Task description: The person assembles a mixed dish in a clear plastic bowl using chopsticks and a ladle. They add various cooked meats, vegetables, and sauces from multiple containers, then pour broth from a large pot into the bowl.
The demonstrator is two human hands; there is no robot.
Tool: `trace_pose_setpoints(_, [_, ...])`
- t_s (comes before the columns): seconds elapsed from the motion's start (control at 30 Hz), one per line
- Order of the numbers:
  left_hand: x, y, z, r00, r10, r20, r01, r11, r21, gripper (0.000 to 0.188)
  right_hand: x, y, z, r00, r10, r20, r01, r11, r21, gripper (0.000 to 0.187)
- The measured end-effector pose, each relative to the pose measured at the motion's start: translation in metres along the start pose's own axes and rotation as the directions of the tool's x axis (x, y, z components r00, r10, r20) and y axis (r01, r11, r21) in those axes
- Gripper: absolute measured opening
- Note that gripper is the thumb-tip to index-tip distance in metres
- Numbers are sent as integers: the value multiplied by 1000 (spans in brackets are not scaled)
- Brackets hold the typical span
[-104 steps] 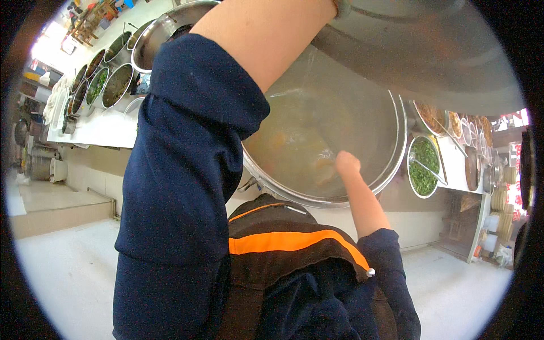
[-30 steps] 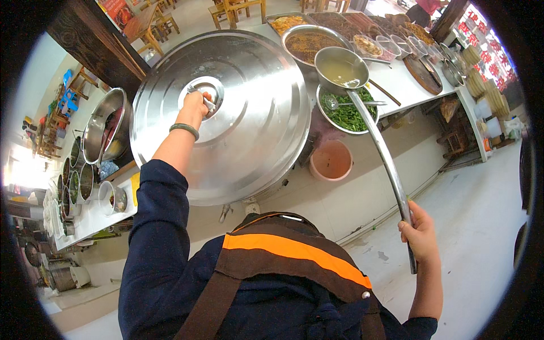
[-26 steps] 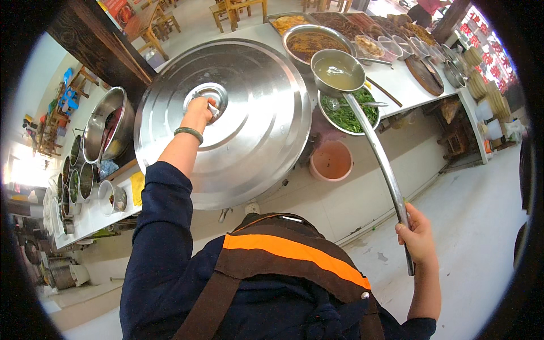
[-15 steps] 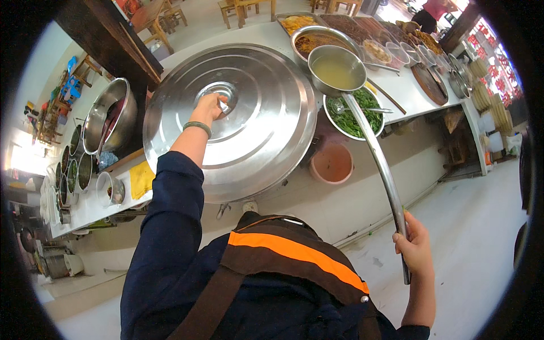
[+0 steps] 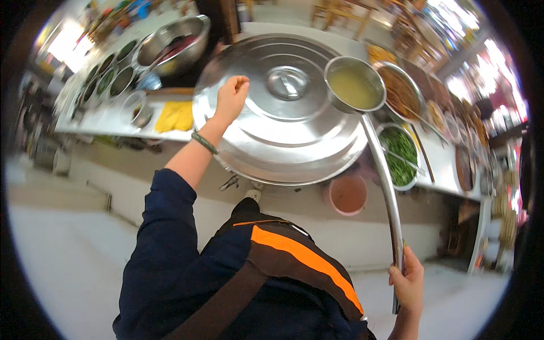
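My right hand [image 5: 407, 281] grips the lower end of the long handle of a metal ladle [image 5: 381, 170]. Pale yellow broth [image 5: 353, 86] fills much of its deep bowl, which is held level over the right edge of a big round steel lid [image 5: 272, 136]. This lid lies flat on a large round vessel that it mostly hides. Over the lid's left part hovers my left hand [image 5: 231, 97], fingers curled in and nothing visible in them. It is apart from the lid's recessed centre handle [image 5: 287, 83]. A dark green bangle [image 5: 204, 142] circles my left wrist.
Right of the lid stand a bowl of chopped greens [image 5: 399, 156] with a spoon and a pan of brown food [image 5: 399, 90]. A pink bucket [image 5: 347, 194] is below. At left are a yellow cloth [image 5: 174, 116], a large steel bowl [image 5: 180, 48] and several containers.
My left hand has let go of the lid's handle and drawn away to its left. The view has turned rightward. The ladle remains in my right hand, its bowl now over the lid's right edge.
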State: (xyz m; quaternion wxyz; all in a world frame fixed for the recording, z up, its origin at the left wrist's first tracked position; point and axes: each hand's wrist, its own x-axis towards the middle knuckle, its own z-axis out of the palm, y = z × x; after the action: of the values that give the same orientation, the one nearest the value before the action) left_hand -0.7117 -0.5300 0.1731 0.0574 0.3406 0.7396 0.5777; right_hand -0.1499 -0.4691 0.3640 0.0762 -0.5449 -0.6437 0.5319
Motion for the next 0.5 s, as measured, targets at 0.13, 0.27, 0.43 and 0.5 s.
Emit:
trace_pose_setpoints(0.13, [-84,-33,-93,892,-284,-353,237,957,-169,18,28,-9,9,988,-61,145,62,998,-1,61])
trace_pose_setpoints(0.27, [-139,-67,-181,580,-599,-553,487,798,-354,20,53,-29,31,958,-74,277,96,993,-67,59])
trace_pose_setpoints(0.43, [-160,-101,-267,323,-709,-626,485,693,-534,23,63,-60,80,884,-92,458,170,977,-131,53])
trace_pose_setpoints(0.5, [-153,-115,-291,293,-732,-615,454,672,-585,24,65,-71,107,860,-84,504,185,971,-153,55])
